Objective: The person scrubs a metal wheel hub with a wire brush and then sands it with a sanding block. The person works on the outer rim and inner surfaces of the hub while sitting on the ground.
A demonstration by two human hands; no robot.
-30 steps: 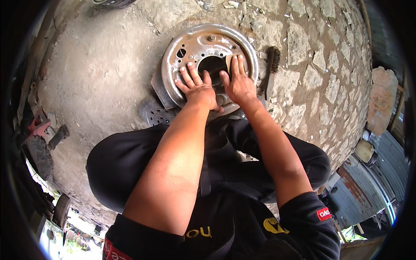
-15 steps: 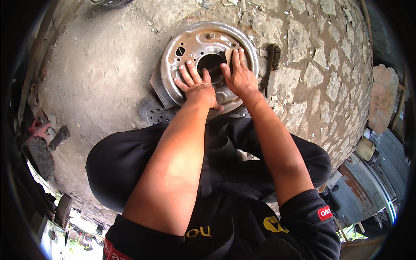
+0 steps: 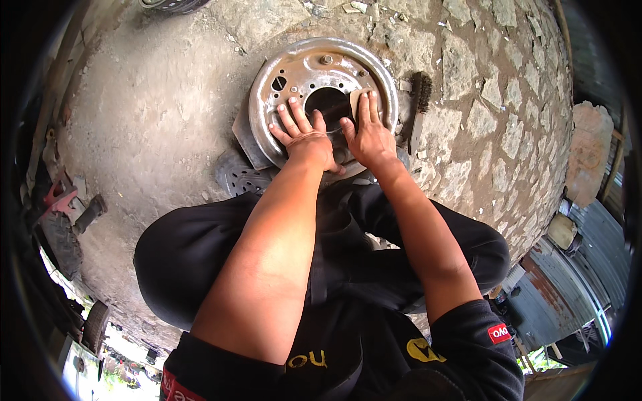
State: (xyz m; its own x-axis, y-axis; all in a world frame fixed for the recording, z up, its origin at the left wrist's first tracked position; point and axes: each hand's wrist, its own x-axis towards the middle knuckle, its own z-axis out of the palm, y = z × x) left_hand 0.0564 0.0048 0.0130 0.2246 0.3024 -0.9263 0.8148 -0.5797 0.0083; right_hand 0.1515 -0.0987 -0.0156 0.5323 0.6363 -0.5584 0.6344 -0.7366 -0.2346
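Note:
A round metal brake backing plate (image 3: 319, 48), rusty inside with a bright scuffed rim, lies in front of my crossed legs. It has a large central hole, smaller holes and a bolt near its far edge. My left hand (image 3: 307, 142) rests on its near left part, fingers spread and stretched out, with nothing in them. On the right of the central hole, my right hand (image 3: 370, 139) presses a tan piece of sandpaper (image 3: 356, 101) against the metal under its fingers. The sandpaper's underside is hidden.
A wire brush (image 3: 419, 110) with dark bristles lies right of the plate. A flat metal piece (image 3: 246, 139) sticks out under its left side, by a grey perforated clog (image 3: 239, 175). Stones are set in the ground at right. A red metal object (image 3: 60, 195) stands far left.
My right hand has slid slightly toward me with the sandpaper, showing more of the sheet beyond the fingertips. My left hand stays almost in place on the plate.

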